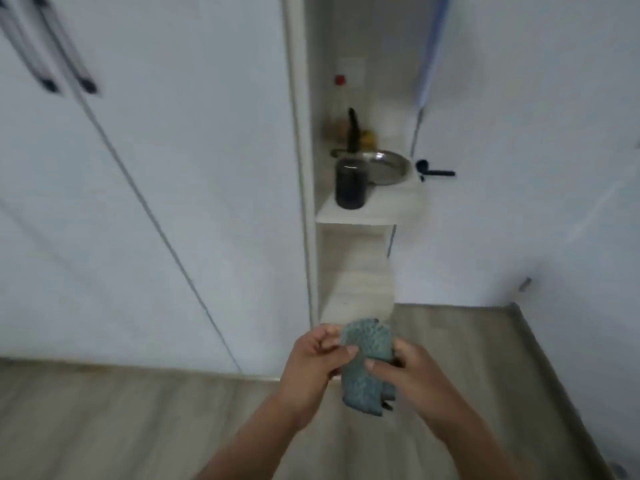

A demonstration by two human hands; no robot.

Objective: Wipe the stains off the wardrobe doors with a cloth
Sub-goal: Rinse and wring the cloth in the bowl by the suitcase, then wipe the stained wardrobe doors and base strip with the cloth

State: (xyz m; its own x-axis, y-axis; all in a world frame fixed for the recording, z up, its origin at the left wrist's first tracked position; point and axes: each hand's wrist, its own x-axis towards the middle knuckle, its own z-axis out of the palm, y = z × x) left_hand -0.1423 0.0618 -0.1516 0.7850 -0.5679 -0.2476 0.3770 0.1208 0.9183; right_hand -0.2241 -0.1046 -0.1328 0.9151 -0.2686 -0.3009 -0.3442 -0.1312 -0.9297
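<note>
A blue-green cloth (363,372) hangs folded between both hands, low in the middle of the view. My left hand (313,362) pinches its left edge with thumb and fingers. My right hand (412,372) grips its right side, thumb on the front. The white wardrobe doors (166,174) fill the left half, with two long dark handles (65,60) at the upper left. The hands are in front of the doors' lower right corner and apart from them. The picture is blurred, and I cannot make out stains.
To the right of the doors is an open shelf niche (360,213) with a dark jar (349,185), a metal dish (384,166) and a dark bottle. A white door (536,168) with a dark lever handle (434,172) stands at right. Grey wood floor (138,427) below.
</note>
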